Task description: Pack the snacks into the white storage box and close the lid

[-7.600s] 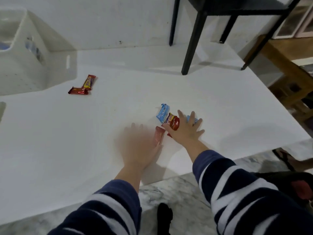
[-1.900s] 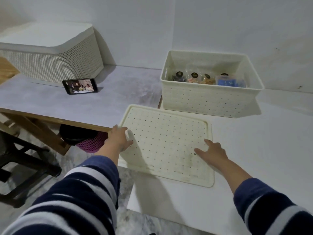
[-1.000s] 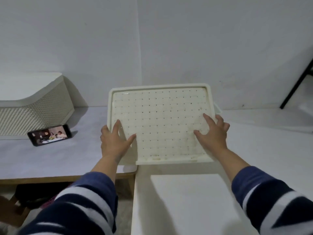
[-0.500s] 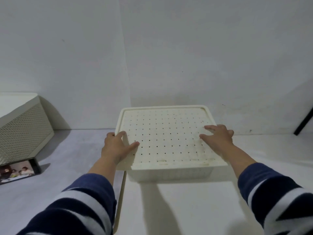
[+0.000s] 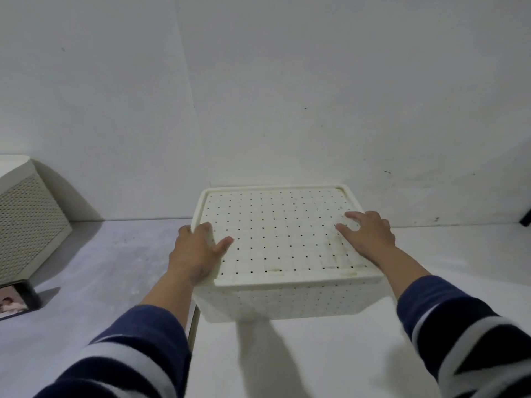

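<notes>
The white storage box (image 5: pixel 284 304) stands on the white table with its perforated lid (image 5: pixel 275 234) lying on top, so the snacks inside are hidden. My left hand (image 5: pixel 195 249) holds the lid's left edge, thumb on top and fingers bent over the rim. My right hand (image 5: pixel 366 235) lies flat on the lid's right side with its fingers spread, pressing on it.
A larger cream perforated bin (image 5: pixel 26 222) stands at the far left on the grey table (image 5: pixel 109 268). A phone (image 5: pixel 14 300) with a lit screen lies in front of it. The white wall (image 5: pixel 287 96) is right behind the box. A dark table leg (image 5: pixel 527 216) shows at the right edge.
Since one second ago the lid came down from its tilted, raised position onto the box. Both hands stayed on it, and the view moved closer.
</notes>
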A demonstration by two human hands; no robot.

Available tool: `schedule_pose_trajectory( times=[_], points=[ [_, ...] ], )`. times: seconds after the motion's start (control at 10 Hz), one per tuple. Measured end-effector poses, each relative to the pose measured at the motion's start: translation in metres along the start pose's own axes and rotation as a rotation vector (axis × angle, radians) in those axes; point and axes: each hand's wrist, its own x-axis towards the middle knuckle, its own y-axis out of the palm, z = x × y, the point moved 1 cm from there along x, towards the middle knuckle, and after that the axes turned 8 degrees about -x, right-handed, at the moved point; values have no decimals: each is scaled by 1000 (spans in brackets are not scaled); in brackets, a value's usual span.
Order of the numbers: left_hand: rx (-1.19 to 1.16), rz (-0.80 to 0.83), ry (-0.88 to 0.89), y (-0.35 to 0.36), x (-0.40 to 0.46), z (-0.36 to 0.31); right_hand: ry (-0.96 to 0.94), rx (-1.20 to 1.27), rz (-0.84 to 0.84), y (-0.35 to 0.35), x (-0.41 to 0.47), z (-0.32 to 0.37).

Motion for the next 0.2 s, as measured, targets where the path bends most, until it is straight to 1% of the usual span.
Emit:
schedule_pose_trajectory(
  times=[0.1, 0.2],
  points=[
    [-303, -30, 51, -16, -4, 1, -38, 27, 70, -16, -6, 5],
    [-238, -120, 133, -29, -43, 41, -159, 101, -39, -62, -34, 9]
  ],
)
